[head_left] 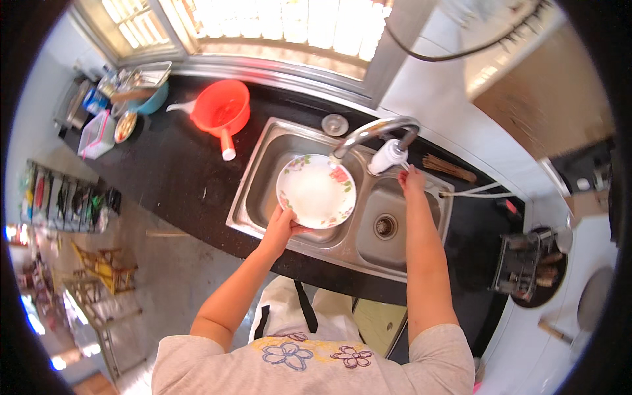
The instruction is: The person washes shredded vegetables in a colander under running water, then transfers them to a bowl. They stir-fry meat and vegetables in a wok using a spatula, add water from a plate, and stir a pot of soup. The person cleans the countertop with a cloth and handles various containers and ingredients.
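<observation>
A white plate with pink flowers and green leaves round its rim is tilted over the large left basin of the steel sink. My left hand grips its near-left edge, thumb on the upper face. Above the plate's far right rim ends the spout of a curved chrome faucet; whether water runs from it, I cannot make out. My right hand reaches across the small right basin, its fingers closed at the faucet handle beside the white faucet body.
A red dipper lies by a red colander on the black counter. Further left are a blue basin and a clear container. Chopsticks lie behind the right basin; a dark rack stands at right.
</observation>
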Demonstrator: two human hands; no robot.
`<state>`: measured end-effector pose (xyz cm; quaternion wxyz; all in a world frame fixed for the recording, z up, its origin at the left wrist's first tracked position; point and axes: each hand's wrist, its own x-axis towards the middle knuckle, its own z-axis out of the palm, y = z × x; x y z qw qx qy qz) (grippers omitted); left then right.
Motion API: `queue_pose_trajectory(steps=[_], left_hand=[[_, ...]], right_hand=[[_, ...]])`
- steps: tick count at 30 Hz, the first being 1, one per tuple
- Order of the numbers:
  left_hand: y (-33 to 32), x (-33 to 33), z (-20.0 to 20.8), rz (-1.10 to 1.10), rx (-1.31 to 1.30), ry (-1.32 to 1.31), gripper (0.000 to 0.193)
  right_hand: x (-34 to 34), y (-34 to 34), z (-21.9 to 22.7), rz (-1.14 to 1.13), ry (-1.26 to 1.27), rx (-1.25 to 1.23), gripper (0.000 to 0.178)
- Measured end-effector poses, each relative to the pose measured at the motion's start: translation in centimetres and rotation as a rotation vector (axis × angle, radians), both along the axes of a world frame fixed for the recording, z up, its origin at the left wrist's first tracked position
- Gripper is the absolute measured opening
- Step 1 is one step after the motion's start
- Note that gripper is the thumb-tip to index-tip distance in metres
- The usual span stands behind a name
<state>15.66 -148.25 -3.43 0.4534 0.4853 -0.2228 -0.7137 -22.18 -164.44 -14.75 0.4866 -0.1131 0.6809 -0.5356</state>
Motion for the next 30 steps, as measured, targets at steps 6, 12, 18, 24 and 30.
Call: queue_pose_trajectory(steps=[6,12,18,24,30], left_hand=[[-0.2,-1.0,0.9,0.093,0.078,0.001,0.060],[0.3,-1.8,-0.5,0.156,0.141,0.028,0.060],[0.2,-3.0,-2.3,0.129,0.179,0.107,0.059],[-0.9,-4.8,-4.8,0.122,0.082,0.214,0.055],[-5.6,-6.1,-7.5,0.182,-0.067,0.104,0.054]], right_hand=[[-1.0,1.3,-5.4,0.054,0.046,-0.018,0.020],[-1.3,1.3,-7.0,0.049,-0.052,-0.078,0.018],[-1.5,1.5,-7.0,0.115,-0.029,-0.083,0.020],[-1.1,2.2,-7.0,0.060,-0.132,-0.167,0.019],[-1.2,2.4,-6.8,0.033,-0.223,-0.179,0.016]])
